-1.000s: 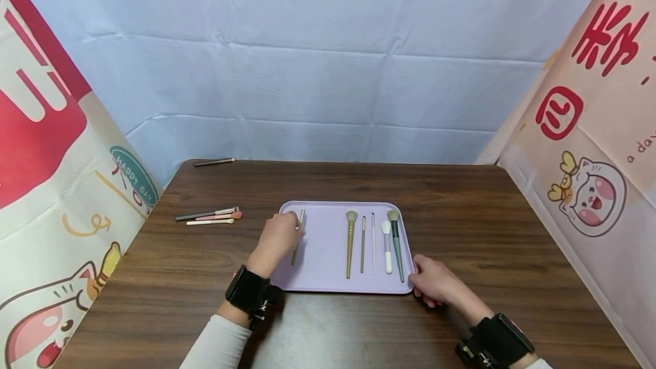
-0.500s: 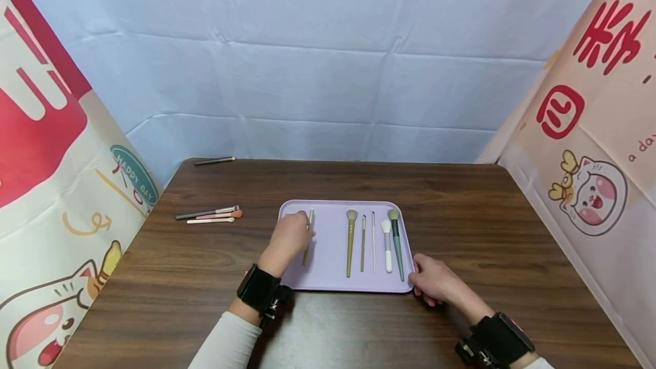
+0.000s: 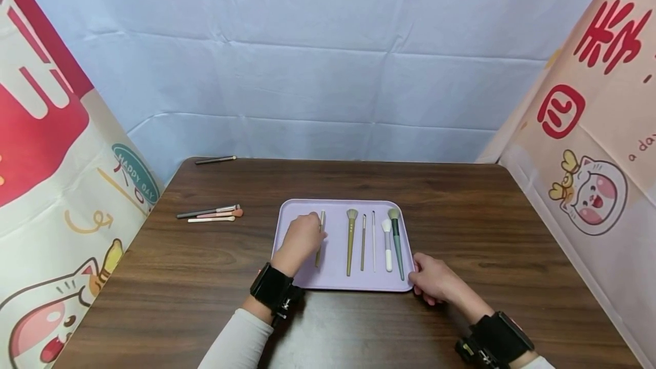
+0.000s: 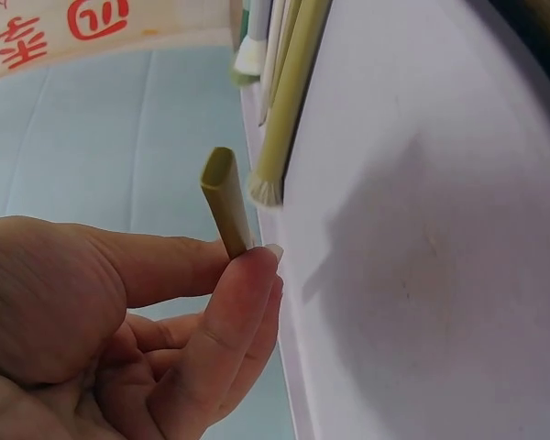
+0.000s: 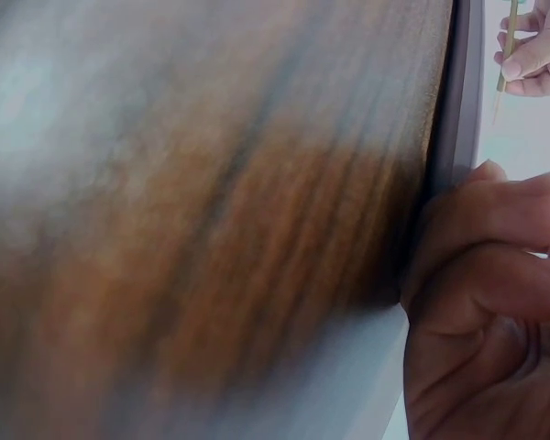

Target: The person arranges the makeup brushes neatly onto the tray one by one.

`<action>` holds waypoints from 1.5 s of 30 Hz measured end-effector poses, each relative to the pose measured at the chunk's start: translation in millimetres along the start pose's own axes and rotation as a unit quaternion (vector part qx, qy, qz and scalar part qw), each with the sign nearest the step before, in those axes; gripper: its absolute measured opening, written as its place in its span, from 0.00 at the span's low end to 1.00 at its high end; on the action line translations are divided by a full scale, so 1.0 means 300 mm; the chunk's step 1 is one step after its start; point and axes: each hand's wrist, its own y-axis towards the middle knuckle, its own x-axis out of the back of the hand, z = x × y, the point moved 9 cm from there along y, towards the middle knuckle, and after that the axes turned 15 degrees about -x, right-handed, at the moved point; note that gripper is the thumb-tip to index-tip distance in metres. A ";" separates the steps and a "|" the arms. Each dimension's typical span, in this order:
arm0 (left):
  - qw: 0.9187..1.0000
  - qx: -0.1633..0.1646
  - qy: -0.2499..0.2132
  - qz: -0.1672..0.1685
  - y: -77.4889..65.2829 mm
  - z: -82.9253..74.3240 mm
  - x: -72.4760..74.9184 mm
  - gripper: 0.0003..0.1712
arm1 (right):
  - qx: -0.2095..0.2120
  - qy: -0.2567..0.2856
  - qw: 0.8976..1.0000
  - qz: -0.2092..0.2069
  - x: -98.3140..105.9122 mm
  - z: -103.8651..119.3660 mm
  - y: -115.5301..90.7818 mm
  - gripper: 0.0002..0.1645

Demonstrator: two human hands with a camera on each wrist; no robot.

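My left hand pinches a slim olive-gold makeup brush between thumb and fingertips, over the left half of a lilac tray. Its flat handle end sticks up past the fingers in the left wrist view. On the tray's right half several brushes lie side by side: a gold one with a fluffy head, a thin gold one, a thin pale one, a white-bristled one and a green one. My right hand holds the tray's front right corner with curled fingers.
Left of the tray, a dark-handled brush, a pink brush and a white brush lie together on the wooden table. Another dark brush lies at the back left edge. A pale blue cloth hangs behind.
My left hand has moved right across the tray with the olive-gold brush, towards the row of brushes. My right hand stays at the tray corner.
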 end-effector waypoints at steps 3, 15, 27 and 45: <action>1.000 0.001 0.006 0.000 0.006 -0.010 -0.009 0.13 | 0.001 -0.001 1.000 -0.001 0.001 0.002 0.000 0.05; 1.000 -0.007 0.010 0.003 0.025 -0.050 -0.045 0.14 | 0.000 0.000 1.000 -0.003 0.000 0.004 -0.001 0.06; 1.000 -0.006 0.003 0.018 0.043 -0.058 -0.074 0.14 | -0.001 -0.007 1.000 -0.005 0.001 0.005 -0.002 0.06; 0.999 -0.006 -0.002 0.043 0.058 -0.071 -0.115 0.12 | -0.004 -0.005 1.000 -0.003 -0.001 -0.001 0.002 0.06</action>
